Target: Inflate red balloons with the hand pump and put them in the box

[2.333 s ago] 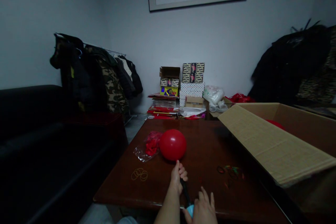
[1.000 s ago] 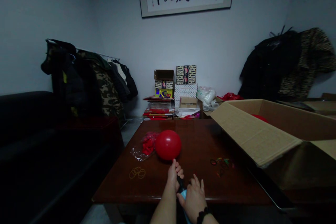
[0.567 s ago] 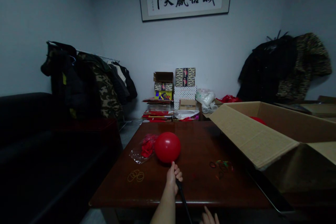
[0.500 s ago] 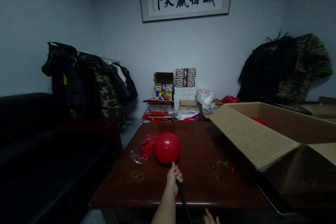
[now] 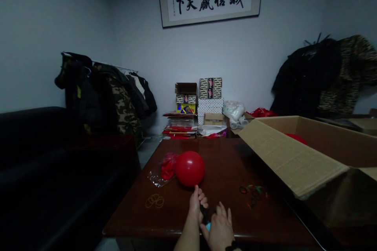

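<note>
A round, inflated red balloon (image 5: 190,168) stands above the table, its neck pinched in my left hand (image 5: 195,204). The same hand is closed around the top of a black tube (image 5: 204,212). My right hand (image 5: 218,225), with a dark band at the wrist, is just to the right, fingers spread and palm down. A small light-blue part (image 5: 208,226) shows beneath its thumb side; whether the hand grips it is hidden. Behind the balloon to the left lies a clear bag with red balloons (image 5: 167,168).
Yellow rubber bands (image 5: 154,201) lie left on the brown table (image 5: 132,217), coloured bands (image 5: 255,192) on the right. An open cardboard box (image 5: 294,157) with something red inside takes up the right side. Stacked boxes (image 5: 210,106) stand beyond the table's far edge.
My right hand has come up from the bottom edge to beside my left hand and the tube. My left hand still holds the balloon's neck. The view has shifted slightly.
</note>
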`<state>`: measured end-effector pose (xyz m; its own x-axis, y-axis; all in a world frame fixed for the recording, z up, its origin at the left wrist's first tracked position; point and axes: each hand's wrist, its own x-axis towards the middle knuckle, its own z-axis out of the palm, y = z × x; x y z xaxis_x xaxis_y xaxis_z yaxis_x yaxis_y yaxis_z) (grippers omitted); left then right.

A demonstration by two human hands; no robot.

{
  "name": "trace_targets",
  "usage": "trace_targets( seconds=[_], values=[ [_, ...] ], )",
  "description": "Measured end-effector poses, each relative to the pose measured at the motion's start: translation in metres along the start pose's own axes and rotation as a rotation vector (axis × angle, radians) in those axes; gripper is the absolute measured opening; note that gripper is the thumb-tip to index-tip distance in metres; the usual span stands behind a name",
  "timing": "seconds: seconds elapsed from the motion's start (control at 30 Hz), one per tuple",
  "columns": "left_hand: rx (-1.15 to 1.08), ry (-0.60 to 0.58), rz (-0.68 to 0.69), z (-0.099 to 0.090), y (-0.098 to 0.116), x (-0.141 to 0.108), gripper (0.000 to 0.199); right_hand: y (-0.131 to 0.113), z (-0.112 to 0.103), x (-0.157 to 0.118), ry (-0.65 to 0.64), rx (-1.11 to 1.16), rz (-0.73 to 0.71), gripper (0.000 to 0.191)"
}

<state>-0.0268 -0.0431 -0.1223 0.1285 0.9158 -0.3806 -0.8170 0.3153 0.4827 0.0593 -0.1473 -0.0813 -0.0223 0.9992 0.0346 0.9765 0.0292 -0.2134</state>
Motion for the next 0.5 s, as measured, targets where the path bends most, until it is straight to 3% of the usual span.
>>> trace_targets(
  seconds=[0.2,0.5],
  values=[
    [0.029,-0.019,-0.010,0.001,0.003,0.001,0.045,-0.006,-0.002,0.013,0.085,0.026,-0.031,0.056],
    [0.057,-0.024,0.005,0.003,-0.001,-0.006,0.046,0.002,0.015,-0.005,0.086,0.007,0.007,0.049]
  ],
)
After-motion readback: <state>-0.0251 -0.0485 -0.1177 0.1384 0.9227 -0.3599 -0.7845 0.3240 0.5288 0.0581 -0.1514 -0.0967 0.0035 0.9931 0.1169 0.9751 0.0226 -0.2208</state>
